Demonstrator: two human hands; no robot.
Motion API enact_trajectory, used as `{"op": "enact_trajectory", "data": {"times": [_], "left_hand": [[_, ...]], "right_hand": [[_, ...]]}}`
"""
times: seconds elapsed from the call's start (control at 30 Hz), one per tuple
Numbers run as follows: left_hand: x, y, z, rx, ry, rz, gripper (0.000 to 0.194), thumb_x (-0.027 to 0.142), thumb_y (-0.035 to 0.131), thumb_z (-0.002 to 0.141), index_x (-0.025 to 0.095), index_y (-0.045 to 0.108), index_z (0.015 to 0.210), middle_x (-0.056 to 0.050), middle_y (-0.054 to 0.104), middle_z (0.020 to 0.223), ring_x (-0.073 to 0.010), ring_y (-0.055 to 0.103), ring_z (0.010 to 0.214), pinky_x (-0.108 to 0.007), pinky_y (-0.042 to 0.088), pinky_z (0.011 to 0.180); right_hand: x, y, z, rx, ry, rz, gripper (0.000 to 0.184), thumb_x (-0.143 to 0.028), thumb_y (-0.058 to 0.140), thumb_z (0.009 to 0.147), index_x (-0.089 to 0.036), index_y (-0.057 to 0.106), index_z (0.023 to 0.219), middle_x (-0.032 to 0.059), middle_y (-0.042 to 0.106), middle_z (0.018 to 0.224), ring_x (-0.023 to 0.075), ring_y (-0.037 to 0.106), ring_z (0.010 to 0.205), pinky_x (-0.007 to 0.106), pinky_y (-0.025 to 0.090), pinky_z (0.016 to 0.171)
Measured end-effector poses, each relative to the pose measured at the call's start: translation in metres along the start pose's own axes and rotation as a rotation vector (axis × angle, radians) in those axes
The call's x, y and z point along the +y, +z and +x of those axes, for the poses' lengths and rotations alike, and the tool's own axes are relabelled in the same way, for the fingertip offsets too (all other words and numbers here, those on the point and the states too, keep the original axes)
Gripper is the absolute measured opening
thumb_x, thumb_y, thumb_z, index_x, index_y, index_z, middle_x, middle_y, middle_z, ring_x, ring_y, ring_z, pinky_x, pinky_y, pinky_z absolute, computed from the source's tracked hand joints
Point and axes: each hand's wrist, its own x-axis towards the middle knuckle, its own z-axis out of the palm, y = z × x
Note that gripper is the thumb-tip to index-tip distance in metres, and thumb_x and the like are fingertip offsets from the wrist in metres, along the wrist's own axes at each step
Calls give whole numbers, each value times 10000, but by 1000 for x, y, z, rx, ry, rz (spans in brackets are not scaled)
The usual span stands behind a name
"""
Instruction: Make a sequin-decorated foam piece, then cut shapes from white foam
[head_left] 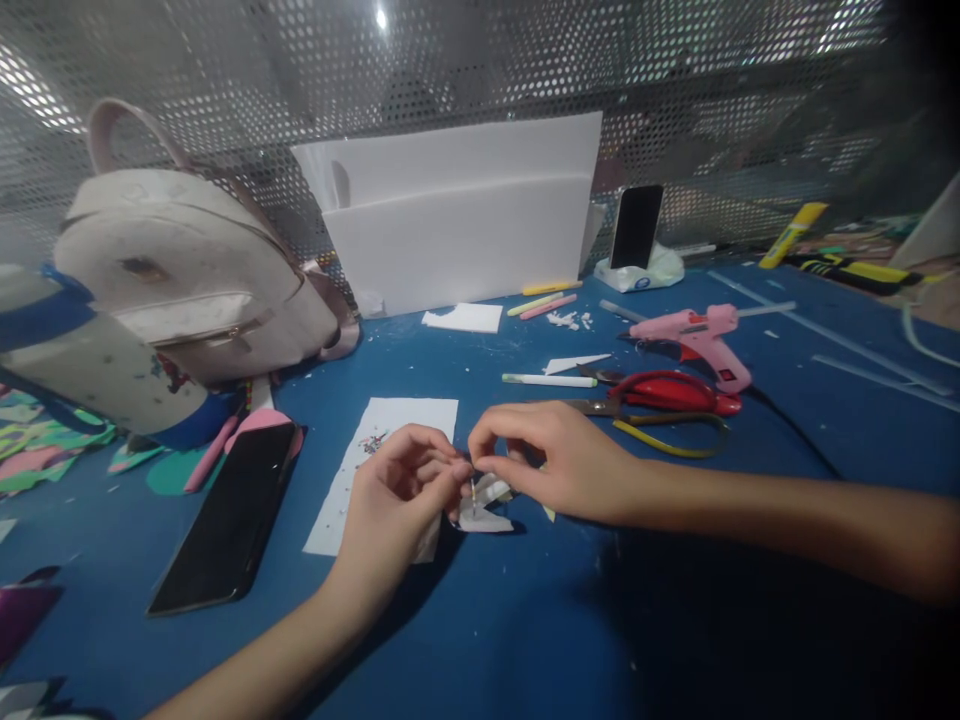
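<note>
In the head view, the marks that might be writing are too small or blurred to read: a blue emblem on the white soft pack [645,272], dark print on the yellow tube [793,236], a dark badge on the pale backpack [180,240] and a coloured print on the bottle [120,375]. The white sheet [341,495] on the blue counter [480,620] carries a small coloured figure and scattered specks.

Of the hands, the left hand [409,490] is curled, thumb and fingertips drawn together on a small thin piece [474,497]. The right hand [559,458] brings thumb and forefinger nearly together at the same spot; whether it also grips the piece cannot be told. The piece is held above a cut white scrap [486,523], to the right of the sheet, which the left hand partly covers.

Beyond the right hand lie scissors [596,407], a capped marker [549,381] and a pink glue gun [694,332]. A dark phone [225,530] lies left of the sheet.
</note>
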Motion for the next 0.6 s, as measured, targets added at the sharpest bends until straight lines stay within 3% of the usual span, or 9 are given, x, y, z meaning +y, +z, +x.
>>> {"op": "enact_trajectory", "data": {"times": [0.2,0.6], "left_hand": [[2,-1,-1,-5,45,112,63,133,710,767,158,654,751,31,642,562,-51,563,469,-121,464,483],[10,5,-4,39,-15,112,42,143,692,758,161,653,761,30,635,594,-57,542,476,-154,461,493]], "right_hand": [[1,0,-1,23,-89,-39,39,-189,560,903,-182,589,879,-36,614,831,66,469,642,206,324,611],[5,1,-3,52,-166,-92,51,-216,538,919,-182,574,906,-22,616,862,70,475,650,212,317,592]]}}
